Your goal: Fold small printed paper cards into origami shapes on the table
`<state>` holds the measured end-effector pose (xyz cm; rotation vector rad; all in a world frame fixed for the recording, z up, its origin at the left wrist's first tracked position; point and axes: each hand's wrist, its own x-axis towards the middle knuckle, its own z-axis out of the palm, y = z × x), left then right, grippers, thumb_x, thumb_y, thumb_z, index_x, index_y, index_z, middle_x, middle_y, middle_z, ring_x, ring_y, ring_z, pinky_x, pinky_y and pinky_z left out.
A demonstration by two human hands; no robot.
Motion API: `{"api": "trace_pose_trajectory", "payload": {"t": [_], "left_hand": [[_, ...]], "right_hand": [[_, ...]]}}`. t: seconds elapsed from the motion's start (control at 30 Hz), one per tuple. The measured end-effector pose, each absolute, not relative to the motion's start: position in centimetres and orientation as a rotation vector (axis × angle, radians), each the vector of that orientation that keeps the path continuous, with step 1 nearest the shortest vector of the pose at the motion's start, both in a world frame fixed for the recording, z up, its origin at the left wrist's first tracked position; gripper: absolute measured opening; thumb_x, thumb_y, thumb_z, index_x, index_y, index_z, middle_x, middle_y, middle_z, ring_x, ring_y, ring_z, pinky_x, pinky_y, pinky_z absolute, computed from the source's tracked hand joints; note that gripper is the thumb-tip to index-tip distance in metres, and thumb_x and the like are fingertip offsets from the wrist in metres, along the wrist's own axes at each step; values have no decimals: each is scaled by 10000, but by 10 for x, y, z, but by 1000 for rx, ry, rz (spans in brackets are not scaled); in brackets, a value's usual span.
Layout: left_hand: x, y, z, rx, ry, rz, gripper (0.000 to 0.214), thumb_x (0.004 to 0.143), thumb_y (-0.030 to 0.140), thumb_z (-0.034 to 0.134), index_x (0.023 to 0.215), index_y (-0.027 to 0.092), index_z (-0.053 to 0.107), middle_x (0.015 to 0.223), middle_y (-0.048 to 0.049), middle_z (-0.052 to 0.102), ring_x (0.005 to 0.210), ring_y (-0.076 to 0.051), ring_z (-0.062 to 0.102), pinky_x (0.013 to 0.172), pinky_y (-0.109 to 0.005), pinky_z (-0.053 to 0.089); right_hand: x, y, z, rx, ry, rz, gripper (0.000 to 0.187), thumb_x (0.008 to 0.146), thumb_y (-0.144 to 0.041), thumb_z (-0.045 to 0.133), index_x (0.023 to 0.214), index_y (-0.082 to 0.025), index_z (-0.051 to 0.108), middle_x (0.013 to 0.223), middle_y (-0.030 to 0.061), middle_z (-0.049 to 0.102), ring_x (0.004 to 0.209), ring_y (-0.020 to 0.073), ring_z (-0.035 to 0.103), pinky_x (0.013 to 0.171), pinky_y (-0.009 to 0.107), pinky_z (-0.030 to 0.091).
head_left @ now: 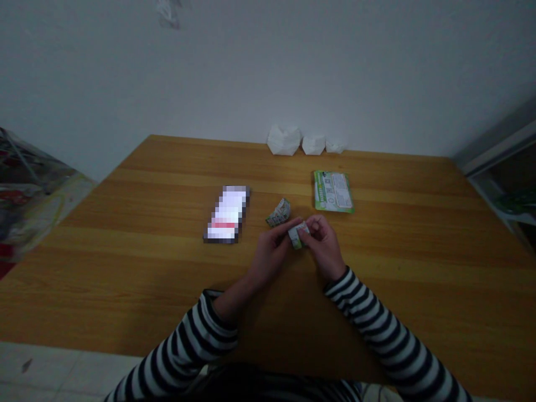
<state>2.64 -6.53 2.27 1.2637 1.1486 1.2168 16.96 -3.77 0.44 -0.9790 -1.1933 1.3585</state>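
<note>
Both hands meet over the middle of the wooden table (167, 268). Between them is a small folded piece of green and white printed packaging (295, 239). My left hand (270, 251) is closed on its left side, with the fingers reaching behind it. My right hand (325, 245) pinches its upper right part between thumb and fingers. Just beyond my left fingers stands another folded piece of the same printed packaging (280, 212). Farther off to the right, a flat green and white printed packet (334, 191) lies on the table.
A phone (227, 215) with a lit, blurred screen lies left of the hands. Along the wall at the table's back edge stand a large white folded paper shape (284, 140) and two smaller ones (314, 145). A shelf (502, 198) stands at the right.
</note>
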Motion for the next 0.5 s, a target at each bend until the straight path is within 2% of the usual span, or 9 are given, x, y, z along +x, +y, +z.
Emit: {"api": "trace_pose_trajectory", "payload": {"t": [0.17, 0.3, 0.4, 0.5], "left_hand": [[19, -63, 31, 1118, 1102, 1182, 387, 835, 348, 689, 1166, 154, 739, 1216, -127, 730, 1141, -303, 674, 996, -439, 522], [15, -59, 31, 1254, 1283, 1139, 282, 818, 412, 718, 906, 156, 800, 902, -91, 788, 861, -238, 717, 786, -339, 564], [14, -56, 26, 1405, 1356, 1153, 215, 791, 375, 755, 800, 163, 796, 791, -74, 756, 749, -198, 685, 685, -296, 536], [14, -57, 23, 1493, 1368, 1181, 181, 813, 345, 736, 793, 172, 785, 774, -72, 734, 731, -194, 667, 651, -295, 518]], "right_hand": [[176, -36, 5, -992, -1321, 1232, 297, 834, -346, 706, 1010, -256, 485, 741, -39, 629, 664, 159, 626, 626, 268, 513], [178, -40, 4, -1029, -1624, 1022, 241, 865, -243, 664, 1051, -255, 512, 866, -4, 677, 799, 182, 682, 712, 297, 530], [175, -46, 4, -1073, -1761, 889, 208, 877, -210, 636, 1053, -247, 529, 983, 37, 702, 905, 207, 706, 777, 330, 537], [173, -49, 5, -1135, -1702, 883, 219, 856, -242, 675, 1008, -244, 518, 890, 23, 706, 802, 204, 715, 700, 316, 541]]}}
